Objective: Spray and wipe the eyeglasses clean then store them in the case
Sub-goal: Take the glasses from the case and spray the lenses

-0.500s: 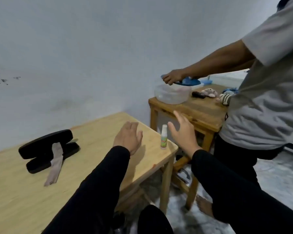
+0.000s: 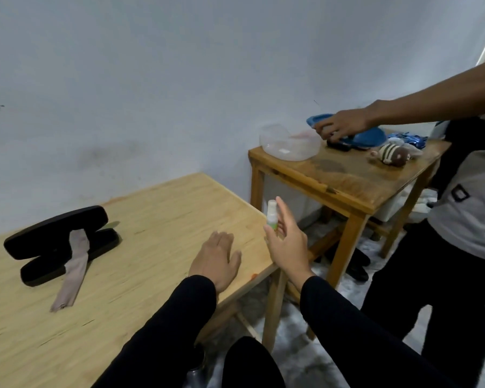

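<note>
A small spray bottle (image 2: 272,217) with a white cap and green label stands at the right corner of the light wooden table (image 2: 157,219). My right hand (image 2: 289,245) is cupped against it, thumb in front of its base and fingers stretched up behind it, not closed around it. Palm down, my left hand (image 2: 216,259) lies flat on the table just left of the bottle. A black eyeglass case (image 2: 53,233) lies open at the far left with a grey cloth (image 2: 74,264) draped over it. No eyeglasses are visible.
A second, darker wooden table (image 2: 345,177) stands to the right with a clear plastic tub (image 2: 289,144), a blue lid and a small stuffed toy (image 2: 395,155). Another person (image 2: 465,214) stands beside it, reaching a hand over the tub. A white wall runs behind.
My right hand has moved in to the spray bottle and now touches it. My left hand has come down flat on the table. The other person's arm has shifted to the right.
</note>
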### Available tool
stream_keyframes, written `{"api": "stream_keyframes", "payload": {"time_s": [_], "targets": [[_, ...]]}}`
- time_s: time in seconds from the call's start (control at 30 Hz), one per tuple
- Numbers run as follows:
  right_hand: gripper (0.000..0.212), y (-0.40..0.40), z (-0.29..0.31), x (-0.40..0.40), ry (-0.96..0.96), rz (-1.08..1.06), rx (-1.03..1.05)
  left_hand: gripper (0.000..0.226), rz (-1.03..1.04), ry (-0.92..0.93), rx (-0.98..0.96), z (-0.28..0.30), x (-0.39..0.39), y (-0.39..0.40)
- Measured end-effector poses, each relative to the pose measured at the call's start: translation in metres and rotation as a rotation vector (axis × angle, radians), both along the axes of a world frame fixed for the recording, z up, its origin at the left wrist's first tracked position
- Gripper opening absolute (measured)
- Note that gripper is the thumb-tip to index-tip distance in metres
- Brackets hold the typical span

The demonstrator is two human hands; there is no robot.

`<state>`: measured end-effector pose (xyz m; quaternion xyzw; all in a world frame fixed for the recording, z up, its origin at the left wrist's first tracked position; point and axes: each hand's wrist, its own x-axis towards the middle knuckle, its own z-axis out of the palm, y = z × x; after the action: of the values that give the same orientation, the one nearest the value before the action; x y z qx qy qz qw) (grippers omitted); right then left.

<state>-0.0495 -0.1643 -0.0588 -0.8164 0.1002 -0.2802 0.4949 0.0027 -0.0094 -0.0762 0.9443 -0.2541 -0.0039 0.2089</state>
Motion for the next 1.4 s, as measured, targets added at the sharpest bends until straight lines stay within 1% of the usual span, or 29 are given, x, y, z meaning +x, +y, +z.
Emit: {"api": "stream_keyframes", "payload": {"time_s": [0.1, 0.2, 0.27, 0.33, 0.4, 0.5, 0.73, 0.8, 0.9, 1.03, 1.13, 1.2, 1.23, 1.27, 1.33, 1.4], "targets": [[0.056, -0.001, -0.001, 0.007, 0.011, -0.004, -0.047, 0.047, 0.027, 0.006, -0.054, 0.003, -0.001, -0.002], [0.054, -0.001, 0.002, 0.010, 0.000, 0.017, -0.100, 0.041, 0.065, 0.019, -0.280, 0.020, 0.001, -0.013], [0.053, 0.001, 0.004, 0.012, -0.017, 0.029, -0.142, 0.038, 0.044, 0.023, -0.433, 0.036, 0.004, -0.025], [0.052, 0.003, 0.004, 0.014, -0.041, 0.057, -0.165, 0.035, 0.009, 0.066, -0.580, 0.053, 0.006, -0.038], [0.051, 0.004, 0.007, 0.015, -0.052, 0.082, -0.165, 0.032, -0.007, 0.124, -0.677, 0.065, 0.006, -0.048], [0.053, 0.002, 0.013, 0.016, -0.043, 0.101, -0.149, 0.028, 0.017, 0.158, -0.760, 0.073, 0.008, -0.057], [0.054, 0.003, 0.020, 0.016, -0.032, 0.148, -0.205, 0.019, 0.124, 0.330, -0.881, 0.086, 0.016, -0.061], [0.055, 0.005, 0.020, 0.016, -0.044, 0.133, -0.263, 0.016, 0.141, 0.346, -0.900, 0.089, 0.018, -0.060], [0.057, 0.007, 0.019, 0.019, -0.067, 0.096, -0.336, 0.017, 0.176, 0.384, -0.931, 0.091, 0.016, -0.062], [0.059, 0.010, 0.015, 0.019, -0.093, 0.073, -0.382, 0.019, 0.229, 0.456, -1.028, 0.092, 0.015, -0.064], [0.058, 0.011, 0.014, 0.020, -0.113, 0.040, -0.428, 0.017, 0.233, 0.525, -1.040, 0.091, 0.014, -0.068], [0.056, 0.010, 0.008, 0.015, -0.105, 0.028, -0.493, 0.017, 0.271, 0.569, -1.171, 0.098, 0.024, -0.060], [0.056, 0.009, 0.003, 0.009, -0.083, 0.032, -0.516, 0.020, 0.317, 0.552, -1.260, 0.102, 0.036, -0.053], [0.056, 0.009, -0.003, 0.001, -0.051, 0.041, -0.502, 0.017, 0.346, 0.486, -1.287, 0.108, 0.050, -0.042], [0.055, 0.005, -0.011, -0.011, -0.001, 0.069, -0.421, 0.007, 0.311, 0.333, -1.169, 0.119, 0.070, -0.019], [0.056, -0.002, -0.008, -0.009, 0.003, 0.058, -0.347, 0.010, 0.225, 0.284, -1.030, 0.122, 0.071, -0.007]]}}
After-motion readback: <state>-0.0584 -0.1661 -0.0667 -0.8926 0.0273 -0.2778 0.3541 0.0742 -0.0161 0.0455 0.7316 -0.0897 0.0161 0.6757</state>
